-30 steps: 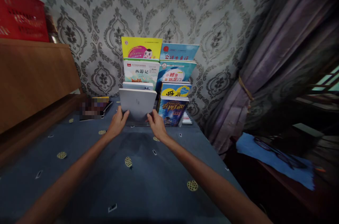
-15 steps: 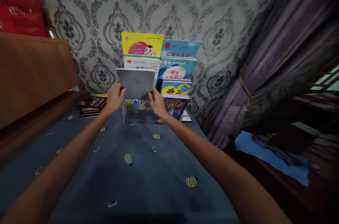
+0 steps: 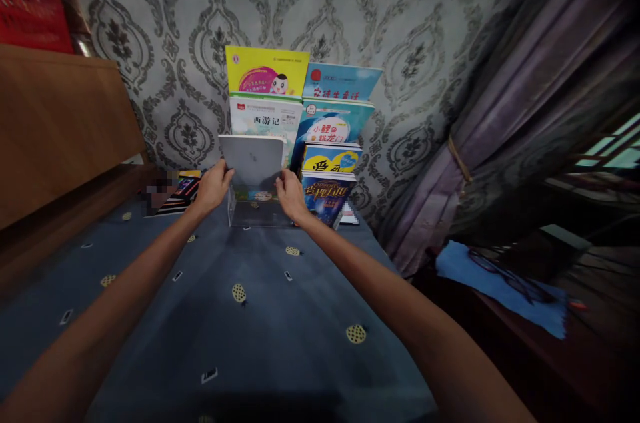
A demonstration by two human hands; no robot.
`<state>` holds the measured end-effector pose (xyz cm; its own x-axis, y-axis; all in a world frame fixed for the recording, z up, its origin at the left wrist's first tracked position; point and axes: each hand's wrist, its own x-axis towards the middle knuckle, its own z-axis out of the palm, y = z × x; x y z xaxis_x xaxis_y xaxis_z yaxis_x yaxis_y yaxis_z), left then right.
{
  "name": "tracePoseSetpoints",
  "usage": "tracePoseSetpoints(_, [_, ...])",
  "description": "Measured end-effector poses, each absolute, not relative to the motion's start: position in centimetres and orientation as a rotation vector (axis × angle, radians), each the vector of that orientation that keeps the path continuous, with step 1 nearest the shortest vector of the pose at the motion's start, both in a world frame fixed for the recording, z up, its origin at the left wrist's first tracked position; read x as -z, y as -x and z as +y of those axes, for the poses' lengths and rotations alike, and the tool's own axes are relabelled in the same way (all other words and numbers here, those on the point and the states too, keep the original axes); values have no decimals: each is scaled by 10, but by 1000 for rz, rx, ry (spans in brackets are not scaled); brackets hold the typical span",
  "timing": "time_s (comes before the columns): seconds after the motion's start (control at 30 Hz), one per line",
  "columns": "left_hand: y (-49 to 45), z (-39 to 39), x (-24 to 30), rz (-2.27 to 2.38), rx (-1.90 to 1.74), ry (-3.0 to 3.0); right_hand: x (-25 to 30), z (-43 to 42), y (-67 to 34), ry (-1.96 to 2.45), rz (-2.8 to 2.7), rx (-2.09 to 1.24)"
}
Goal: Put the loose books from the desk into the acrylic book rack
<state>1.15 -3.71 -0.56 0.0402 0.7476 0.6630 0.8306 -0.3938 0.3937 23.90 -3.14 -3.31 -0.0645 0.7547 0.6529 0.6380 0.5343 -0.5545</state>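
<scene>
My left hand (image 3: 214, 185) and my right hand (image 3: 291, 195) grip a grey-covered book (image 3: 254, 159) by its two side edges, fingers closed on it. It stands upright in the left column of a clear tiered stand (image 3: 260, 225), in front of a white book (image 3: 266, 117). A yellow book (image 3: 267, 69) rises behind the white one. To the right of my right hand, the stand's other column bears a light blue book (image 3: 345, 81), a teal book (image 3: 333, 123), a yellow-and-blue book (image 3: 331, 160) and a dark blue book (image 3: 327, 197).
Dark-covered books (image 3: 181, 195) lie on the patterned blue tablecloth (image 3: 260, 329) at left, near a wooden cabinet (image 3: 60, 123) with a red box (image 3: 33, 3) on top. Glasses (image 3: 510, 274) rest on a blue cloth (image 3: 500, 289) at right, below a tied curtain (image 3: 435, 189).
Both hands have lowered the grey book into the stand's left column, so more of the white book's cover shows above it. The view has shifted slightly.
</scene>
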Motion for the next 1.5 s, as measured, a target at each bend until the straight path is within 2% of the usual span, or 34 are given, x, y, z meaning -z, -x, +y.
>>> tracePoseSetpoints(0.27, [-29,-48,0,-1955,892,2095,46,-34,-231,1273,-1739,-169])
tracePoseSetpoints(0.67, [-38,-50,-3,-1989,718,2054,42,-40,-221,1374,-1629,-104])
tracePoseSetpoints(0.9, [-41,-43,5,-1970,817,2069,43,-29,-218,1385,-1586,-216])
tracePoseSetpoints(1.5, [-41,-39,18,-1932,948,2058,48,-35,-216,1417,-1619,-199])
